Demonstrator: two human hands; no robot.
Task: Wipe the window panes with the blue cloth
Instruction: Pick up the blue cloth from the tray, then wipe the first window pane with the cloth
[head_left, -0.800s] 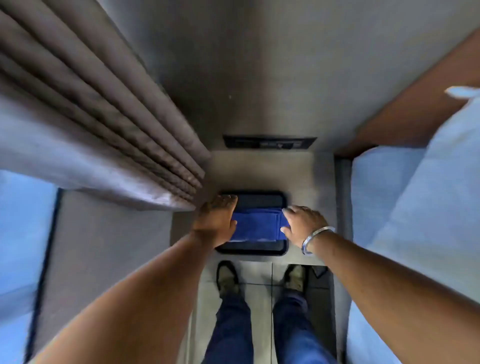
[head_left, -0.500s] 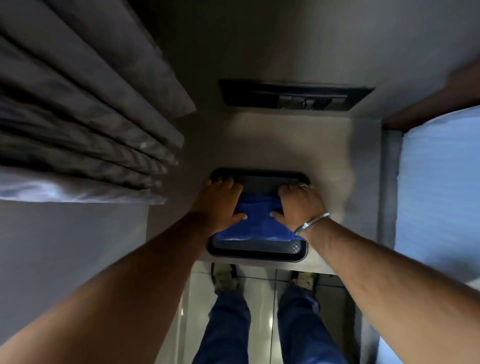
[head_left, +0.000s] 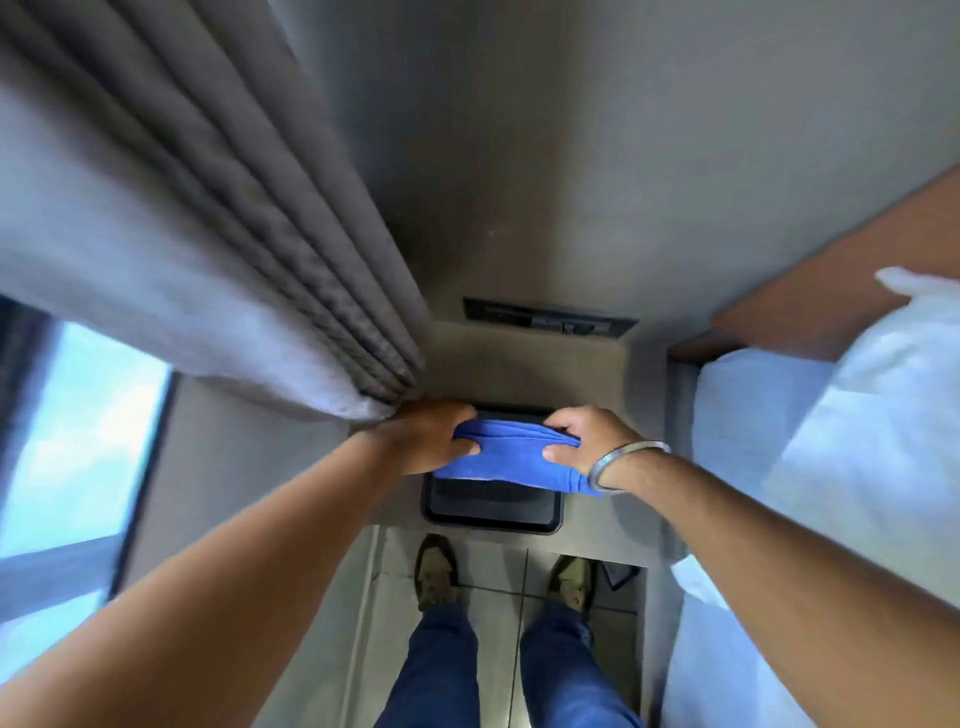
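Note:
The blue cloth (head_left: 511, 457) is held between both hands just above a black tray (head_left: 493, 506) on a small bedside surface. My left hand (head_left: 431, 436) grips the cloth's left end, thumb on top. My right hand (head_left: 582, 441), with a metal bangle at the wrist, grips its right end. The cloth is bunched and sags between them. A window pane (head_left: 78, 436) shows bright at the far left, partly behind a grey curtain (head_left: 208, 234).
The curtain's folds hang down to my left hand. A bed with white sheets (head_left: 831, 467) and a brown headboard (head_left: 841, 280) fills the right. A dark switch panel (head_left: 545, 319) sits on the wall ahead. My shoes stand on tiled floor (head_left: 498, 571) below.
Both hands have closed on the cloth and lifted it off the tray, where it lay flat before. The view has tilted back up, bringing the window and bed into sight.

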